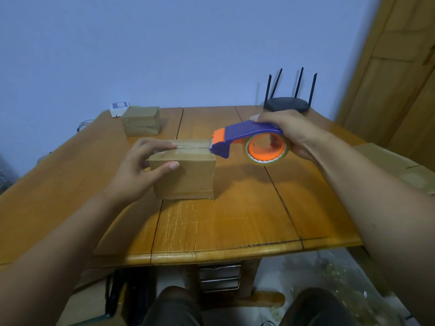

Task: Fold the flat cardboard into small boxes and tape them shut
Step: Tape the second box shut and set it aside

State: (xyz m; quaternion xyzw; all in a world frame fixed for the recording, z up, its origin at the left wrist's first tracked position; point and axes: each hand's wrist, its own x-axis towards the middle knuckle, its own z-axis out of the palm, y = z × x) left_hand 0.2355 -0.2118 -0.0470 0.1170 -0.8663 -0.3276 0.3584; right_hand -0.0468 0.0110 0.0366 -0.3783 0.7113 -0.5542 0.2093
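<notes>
Head view gave me the taping step in hand. The box (183, 175) stood at the middle of the frame on the table (235, 208), its top flaps down and a strip of tape (188, 147) lying along the seam. The left hand (138, 170) steadied it from the left. Its fingers lay across the top on the strip's end and its thumb pressed the near face, so it clamped the box's upper left corner. The right hand (289, 135) was wrapped round the dispenser (237, 135), thumb along the purple back, with the roll (267, 149) hanging just right of the box. The orange cutter end sat at the box's top right edge. I could not tell whether it touched the cardboard, nor whether the strip was already cut.

I judged this box nearly shut, with the top seam covered from left to right. As I read it, the next move called for carrying the strip over the right edge and a little down that side. The dispenser would then tilt so the blade could bite, while the left hand held firm against sliding. After that, the loose end would want smoothing.

A far box (141, 121), seemingly finished, sat toward the upper left of the table. Flat cardboard (388, 158) lay at the right edge of the frame, so I reckoned more folding remained.
</notes>
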